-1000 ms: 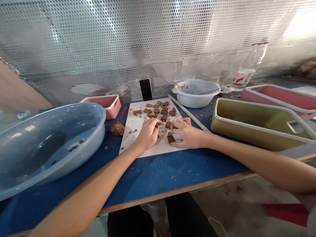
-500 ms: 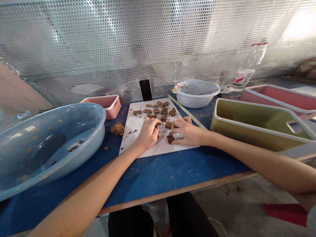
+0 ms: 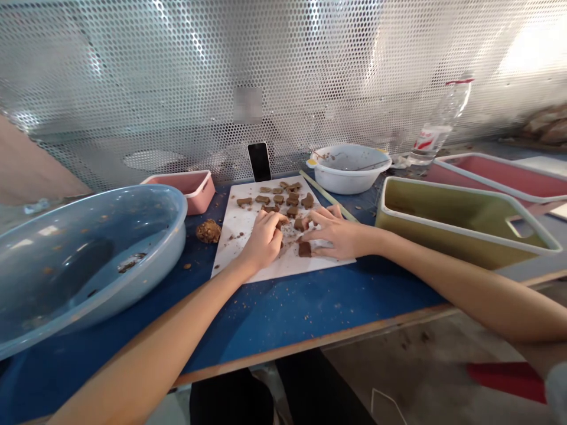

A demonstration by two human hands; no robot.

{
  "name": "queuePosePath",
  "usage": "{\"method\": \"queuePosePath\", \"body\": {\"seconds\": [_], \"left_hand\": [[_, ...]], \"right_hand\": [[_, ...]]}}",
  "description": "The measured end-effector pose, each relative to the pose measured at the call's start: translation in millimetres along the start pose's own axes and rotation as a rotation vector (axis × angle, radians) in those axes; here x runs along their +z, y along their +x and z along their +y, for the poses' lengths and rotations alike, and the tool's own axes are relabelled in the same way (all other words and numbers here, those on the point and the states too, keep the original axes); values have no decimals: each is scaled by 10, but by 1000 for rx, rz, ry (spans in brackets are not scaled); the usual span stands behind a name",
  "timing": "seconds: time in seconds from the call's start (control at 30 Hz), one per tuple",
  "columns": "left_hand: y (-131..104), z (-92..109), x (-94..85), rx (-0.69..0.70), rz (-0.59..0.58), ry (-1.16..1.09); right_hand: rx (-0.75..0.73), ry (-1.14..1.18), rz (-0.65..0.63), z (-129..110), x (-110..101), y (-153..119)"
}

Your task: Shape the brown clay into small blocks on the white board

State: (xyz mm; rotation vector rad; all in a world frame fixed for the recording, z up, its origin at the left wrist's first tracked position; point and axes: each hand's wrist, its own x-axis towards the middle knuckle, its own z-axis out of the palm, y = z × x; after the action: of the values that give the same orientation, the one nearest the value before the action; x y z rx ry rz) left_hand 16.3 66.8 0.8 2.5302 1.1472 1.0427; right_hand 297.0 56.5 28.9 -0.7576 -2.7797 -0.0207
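On a white board (image 3: pixel 230 245) lie several small brown clay-like pieces, some bone-shaped and some blocky, among loose crumbs. My left hand (image 3: pixel 264 237) rests on the board's middle, its fingers curled over a brown piece that they mostly hide. To the right, my right hand (image 3: pixel 335 234) is low over the board with fingers spread. Just left of its thumb a dark brown square block (image 3: pixel 305 249) lies flat on the board. Close to its fingertips is another brown piece (image 3: pixel 299 224). Farther back sits a bone-shaped piece (image 3: pixel 244 202).
A large blue basin (image 3: pixel 177 218) stands left, beside a brown lump (image 3: pixel 208 231) and a pink bin (image 3: pixel 201 198). Behind the board are a phone (image 3: pixel 259 162) and white bowl (image 3: pixel 349 180). A greenish stick (image 3: pixel 325 193), olive bin (image 3: pixel 447 236) and bottle (image 3: pixel 436 133) are right.
My right hand's fingers have spread and come off the dark square block, which stays on the board. My left hand has kept nearly the same place. The whole view has shifted slightly.
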Motion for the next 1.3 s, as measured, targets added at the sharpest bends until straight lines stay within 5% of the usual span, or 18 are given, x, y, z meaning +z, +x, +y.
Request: {"method": "queuePosePath", "body": {"seconds": [0.3, 0.7, 1.3], "left_hand": [[3, 36, -18, -13, -20, 7], [-13, 37, 3, -9, -21, 7], [-14, 26, -7, 12, -20, -2]], "right_hand": [[69, -120, 92, -27, 78, 42], [172, 224, 143, -100, 254, 66], [73, 123, 159, -7, 222, 7]]}}
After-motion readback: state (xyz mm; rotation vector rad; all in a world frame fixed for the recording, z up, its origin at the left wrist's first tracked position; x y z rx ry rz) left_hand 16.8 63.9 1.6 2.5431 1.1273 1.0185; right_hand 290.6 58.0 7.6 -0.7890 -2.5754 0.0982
